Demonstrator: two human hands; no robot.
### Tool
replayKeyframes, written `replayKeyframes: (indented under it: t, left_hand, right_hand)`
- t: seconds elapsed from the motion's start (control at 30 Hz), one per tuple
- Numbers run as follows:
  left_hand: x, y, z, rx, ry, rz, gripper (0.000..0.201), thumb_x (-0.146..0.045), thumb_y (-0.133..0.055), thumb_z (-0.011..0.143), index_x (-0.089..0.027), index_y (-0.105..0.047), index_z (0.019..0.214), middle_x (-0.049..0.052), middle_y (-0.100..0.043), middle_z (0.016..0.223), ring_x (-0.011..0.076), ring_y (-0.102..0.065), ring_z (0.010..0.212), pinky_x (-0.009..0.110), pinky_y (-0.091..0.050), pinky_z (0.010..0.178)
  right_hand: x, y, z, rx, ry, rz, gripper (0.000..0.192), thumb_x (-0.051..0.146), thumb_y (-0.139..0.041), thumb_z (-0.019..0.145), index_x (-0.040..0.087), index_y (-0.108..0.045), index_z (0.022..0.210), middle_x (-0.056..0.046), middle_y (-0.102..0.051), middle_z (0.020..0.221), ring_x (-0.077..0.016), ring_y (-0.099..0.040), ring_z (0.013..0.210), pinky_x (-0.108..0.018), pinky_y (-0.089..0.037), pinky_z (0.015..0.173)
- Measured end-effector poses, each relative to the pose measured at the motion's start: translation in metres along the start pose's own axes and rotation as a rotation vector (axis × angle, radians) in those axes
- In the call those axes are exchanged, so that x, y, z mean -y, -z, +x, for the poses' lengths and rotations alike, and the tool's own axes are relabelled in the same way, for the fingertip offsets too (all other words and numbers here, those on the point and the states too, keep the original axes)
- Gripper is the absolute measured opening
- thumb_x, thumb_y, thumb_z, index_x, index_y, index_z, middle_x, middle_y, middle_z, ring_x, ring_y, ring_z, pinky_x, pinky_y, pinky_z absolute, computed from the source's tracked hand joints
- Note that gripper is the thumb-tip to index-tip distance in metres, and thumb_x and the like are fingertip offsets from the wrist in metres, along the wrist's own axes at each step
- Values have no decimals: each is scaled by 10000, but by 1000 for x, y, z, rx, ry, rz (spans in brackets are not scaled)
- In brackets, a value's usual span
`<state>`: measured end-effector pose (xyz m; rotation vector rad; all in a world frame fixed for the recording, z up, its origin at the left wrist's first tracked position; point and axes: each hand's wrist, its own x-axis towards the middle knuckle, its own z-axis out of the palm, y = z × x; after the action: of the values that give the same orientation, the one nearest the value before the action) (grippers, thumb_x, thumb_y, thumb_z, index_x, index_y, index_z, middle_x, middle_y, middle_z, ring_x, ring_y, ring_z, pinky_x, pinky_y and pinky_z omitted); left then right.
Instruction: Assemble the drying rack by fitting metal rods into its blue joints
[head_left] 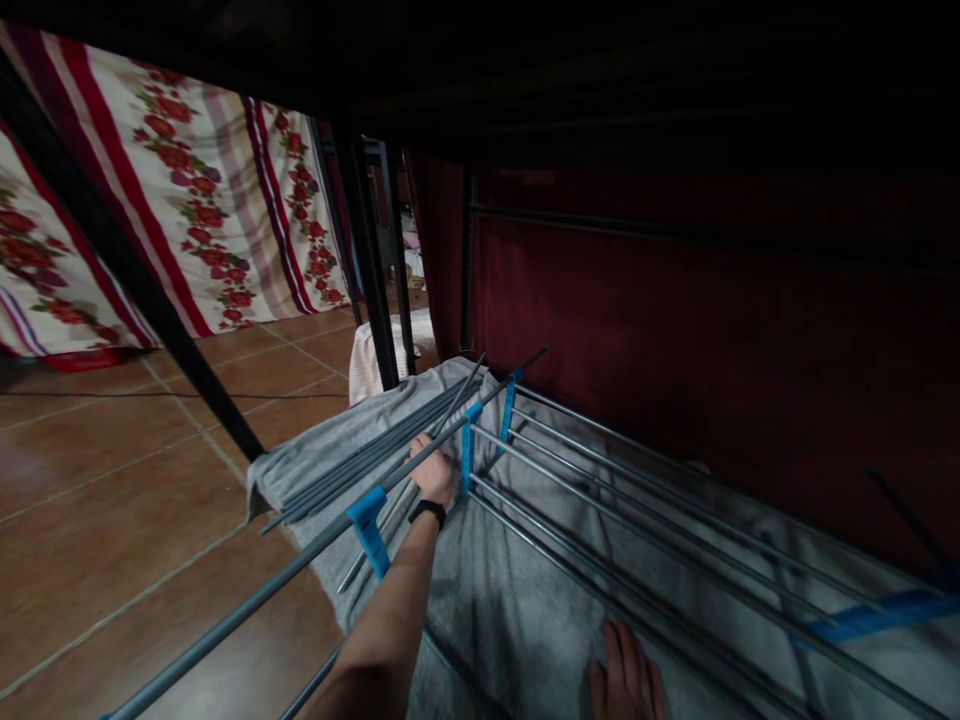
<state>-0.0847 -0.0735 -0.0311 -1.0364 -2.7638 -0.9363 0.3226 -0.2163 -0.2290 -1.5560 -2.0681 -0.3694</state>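
Note:
My left hand (433,472), with a dark band on its wrist, is reached forward over the cloth. Its fingers are curled round a loose grey metal rod (457,402), partly hidden by the hand. Just beside it runs a long grey tube (300,550) with blue plastic brackets (367,508) on it. Several more grey rods (375,447) lie side by side to the left. At the bottom, my right hand (628,672) rests with fingers stretched out on the grey cloth (525,610), near the parallel metal bars (570,470) of the rack. Nothing shows in it.
Black metal posts (364,250) and a dark surface overhead frame the space. A dark red panel (675,340) stands behind the bars. On the left, a flowered cloth (202,200) hangs above the brown tiled floor (112,500). A pale striped cloth (367,365) sits beyond the posts.

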Motion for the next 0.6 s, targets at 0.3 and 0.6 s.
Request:
replayKeyframes:
  t: [0.3,0.6]
  left_hand:
    - [-23,21,-3,2,-61,38,367,-88,-395,937,-112,-613,1232,191,-622,1214,318,-623,1104,430,-448,935]
    - [-9,-4,-1,88,-110,147,425,-67,-350,951,-120,-681,1211,196,-692,1212,328,-624,1180,459,-418,1003]
  right_hand:
    - [1,-2,-2,25,-33,-8,447,383,-401,962,246,-754,1201,-127,-719,1296,-311,-685,1145,-509,-492,989]
    - [18,10,3,-20,-65,-59,501,356,-321,988,200,-740,1212,-150,-708,1309,-307,-669,1173,-527,-451,1067]
